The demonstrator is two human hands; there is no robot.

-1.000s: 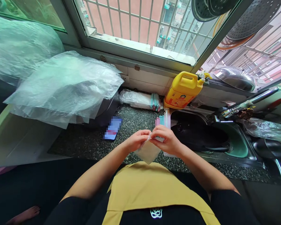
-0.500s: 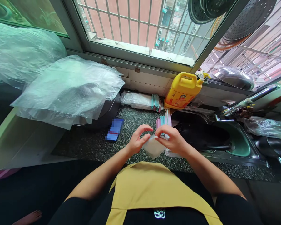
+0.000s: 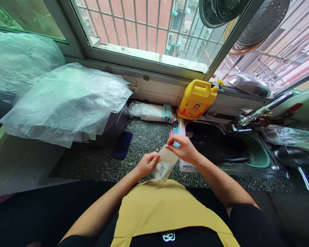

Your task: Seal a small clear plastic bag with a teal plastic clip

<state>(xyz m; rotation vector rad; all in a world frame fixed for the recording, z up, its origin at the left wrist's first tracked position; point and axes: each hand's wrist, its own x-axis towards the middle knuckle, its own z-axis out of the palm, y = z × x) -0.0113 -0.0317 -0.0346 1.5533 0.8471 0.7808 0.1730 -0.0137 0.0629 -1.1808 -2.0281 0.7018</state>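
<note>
While the bare left hand (image 3: 147,164) pinches its side, a small, translucent whitish plastic bag (image 3: 166,165) slants down from the bare right hand (image 3: 182,149), which pinches its top.

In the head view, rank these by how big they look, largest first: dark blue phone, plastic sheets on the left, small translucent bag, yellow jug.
1. Plastic sheets
2. Yellow jug
3. Small translucent bag
4. Dark blue phone
Apparent size only: the bag, held nearer the camera, may look enlarged.

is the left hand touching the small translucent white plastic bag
Touching. The head view shows the left hand gripping the small translucent white plastic bag at its left edge.
</note>
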